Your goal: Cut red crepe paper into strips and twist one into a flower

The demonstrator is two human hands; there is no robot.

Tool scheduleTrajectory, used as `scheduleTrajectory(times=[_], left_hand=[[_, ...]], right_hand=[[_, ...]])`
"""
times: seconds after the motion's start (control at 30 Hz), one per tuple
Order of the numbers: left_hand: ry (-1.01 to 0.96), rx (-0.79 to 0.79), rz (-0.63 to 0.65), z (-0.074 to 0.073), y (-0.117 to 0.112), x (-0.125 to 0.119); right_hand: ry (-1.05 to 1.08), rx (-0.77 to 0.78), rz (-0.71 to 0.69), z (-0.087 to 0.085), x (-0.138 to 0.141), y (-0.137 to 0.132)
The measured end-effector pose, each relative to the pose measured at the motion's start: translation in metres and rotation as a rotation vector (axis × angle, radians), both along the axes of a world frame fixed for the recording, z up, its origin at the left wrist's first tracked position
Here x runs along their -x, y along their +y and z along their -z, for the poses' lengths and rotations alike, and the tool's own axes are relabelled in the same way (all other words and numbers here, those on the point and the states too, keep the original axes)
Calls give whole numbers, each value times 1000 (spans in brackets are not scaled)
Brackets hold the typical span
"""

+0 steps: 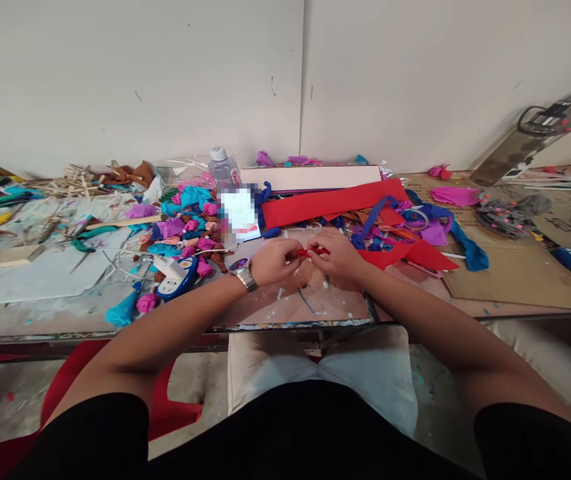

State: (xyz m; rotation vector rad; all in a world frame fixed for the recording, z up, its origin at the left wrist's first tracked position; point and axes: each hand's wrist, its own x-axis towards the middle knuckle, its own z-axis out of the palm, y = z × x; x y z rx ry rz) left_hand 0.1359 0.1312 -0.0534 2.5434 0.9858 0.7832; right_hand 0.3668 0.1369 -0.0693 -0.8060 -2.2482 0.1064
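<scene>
A small piece of red material [310, 253], perhaps crepe paper, is pinched between my two hands above the front of the table. My left hand [276, 260], with a wristwatch [242, 274] on its wrist, closes its fingertips on one end. My right hand [338, 256] grips the other end from the right. The fingers cover most of the piece, so its shape is hard to make out. Just right of my right hand lies a red strip [405, 257]. Behind the hands a wide red strip [333, 203] stretches across the pile.
A lit phone [239, 217], a plastic bottle [223, 170] and many coloured crepe pieces [185, 227] crowd the left centre. A blue power socket [178, 280] with a charger sits left of my watch. Cardboard [510, 267] covers the right side. A wall rises behind the table.
</scene>
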Motion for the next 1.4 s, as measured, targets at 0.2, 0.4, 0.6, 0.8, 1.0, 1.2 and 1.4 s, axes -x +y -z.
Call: scheduleTrajectory(times=[0.2,0.4,0.6,0.8,1.0,1.2,1.4], left_hand=[[-52,-16,27,0,0,0],[-48,-6,4,-1,0,-1],[-56,93,9,-1,1,0],[-70,169,-18,-1,2,1],[-195,362,34,4,6,1],[-312,504,101,6,8,1],[-341,523,105,4,10,1]], right_hand=[[21,18,14,1,-2,0],[25,20,3,3,-3,1],[7,12,7,3,-2,1],[7,24,25,1,-2,0],[20,-9,36,0,-3,0],[12,-104,-2,1,-4,2],[17,-153,-1,0,-4,2]])
